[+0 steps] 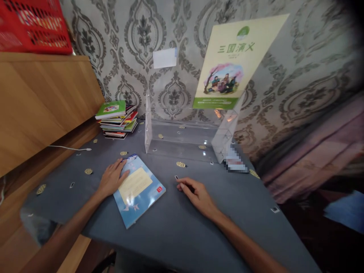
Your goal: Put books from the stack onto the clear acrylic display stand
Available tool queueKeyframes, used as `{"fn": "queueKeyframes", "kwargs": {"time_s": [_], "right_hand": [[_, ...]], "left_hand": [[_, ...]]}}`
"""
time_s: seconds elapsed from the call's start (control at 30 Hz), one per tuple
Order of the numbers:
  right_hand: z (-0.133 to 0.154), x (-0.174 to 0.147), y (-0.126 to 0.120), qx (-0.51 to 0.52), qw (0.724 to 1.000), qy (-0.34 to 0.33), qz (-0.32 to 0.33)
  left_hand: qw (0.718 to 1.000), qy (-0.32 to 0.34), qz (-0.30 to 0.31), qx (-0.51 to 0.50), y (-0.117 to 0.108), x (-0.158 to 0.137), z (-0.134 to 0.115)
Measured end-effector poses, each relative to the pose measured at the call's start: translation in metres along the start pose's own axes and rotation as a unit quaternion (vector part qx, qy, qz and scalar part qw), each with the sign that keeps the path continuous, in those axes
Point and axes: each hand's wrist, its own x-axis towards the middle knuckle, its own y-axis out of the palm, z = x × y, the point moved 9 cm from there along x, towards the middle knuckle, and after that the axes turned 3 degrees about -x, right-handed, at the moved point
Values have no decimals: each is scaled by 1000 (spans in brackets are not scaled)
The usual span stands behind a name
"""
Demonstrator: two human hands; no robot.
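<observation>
A blue book (pixel 145 198) with a pale yellow panel lies flat and slanted on the table. My left hand (pixel 113 177) rests on the book's upper left edge, fingers stretched out and thumb lying over the cover. To the right of the book, my right hand (pixel 196 195) is low over the tabletop. Its fingers are curled in loosely with the thumb near the index fingertip, and nothing shows between them. Behind both hands stands a clear plastic rack (pixel 182 149). A cream and green book (pixel 227 68) stands upright at the rack's right end.
A stack of books (pixel 118 123) sits at the back left, beside a wooden cabinet (pixel 42 102) carrying a red basket (pixel 34 28). A white cable (pixel 71 148) trails onto the dark patterned tablecloth (pixel 182 235). Patterned wallpaper rises behind; a pink curtain (pixel 318 144) hangs at right.
</observation>
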Motion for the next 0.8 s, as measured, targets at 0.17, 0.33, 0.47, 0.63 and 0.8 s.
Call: {"fn": "queueKeyframes", "kwargs": {"time_s": [0.17,0.33,0.47,0.63,0.8], "right_hand": [[45,-18,-4,-86,980,-171,-57],[63,-31,1,-123,958,-255,-40],[58,-31,-10,-122,958,-255,-55],[42,-24,-29,-113,963,-229,-91],[33,-21,-41,-136,959,-218,-120]], "left_hand": [[999,50,-7,-14,5,-6,-43],[992,115,-1,-51,10,-8,-78],[984,161,7,-73,14,-8,-106],[969,221,22,-105,20,-4,-152],[945,279,35,-167,25,8,-210]]}}
